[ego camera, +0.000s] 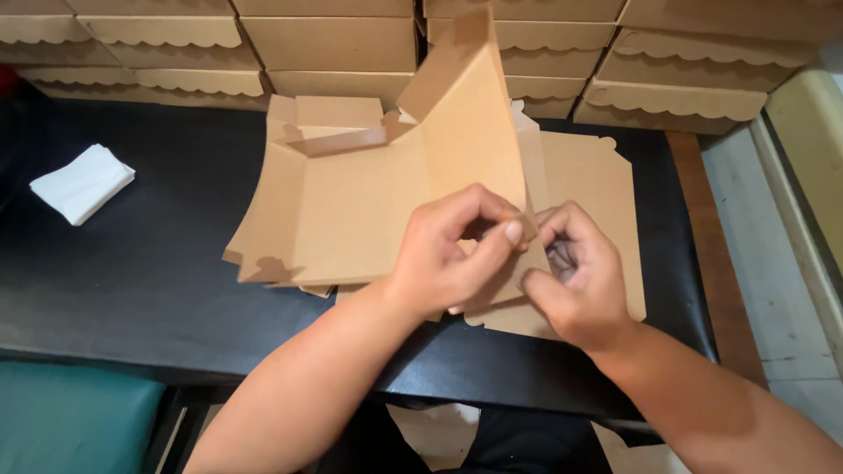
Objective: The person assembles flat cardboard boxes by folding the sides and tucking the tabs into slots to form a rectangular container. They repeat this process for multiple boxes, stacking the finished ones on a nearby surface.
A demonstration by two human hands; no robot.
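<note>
A brown cardboard box blank [351, 202] lies half folded on the black table [149, 263], one side panel standing upright in the middle. My left hand [448, 250] pinches a small corner flap at the near end of that upright panel, thumb on top. My right hand [575, 272] grips the same corner from the right, fingers curled around the flap. Under the box lie more flat brown blanks [597, 184], showing at the right.
Stacks of finished brown boxes with scalloped lids [334, 44] line the back of the table. A folded white cloth [83, 183] lies at the left. A teal seat [70, 417] is at the lower left, pale floor tiles [773, 263] at the right.
</note>
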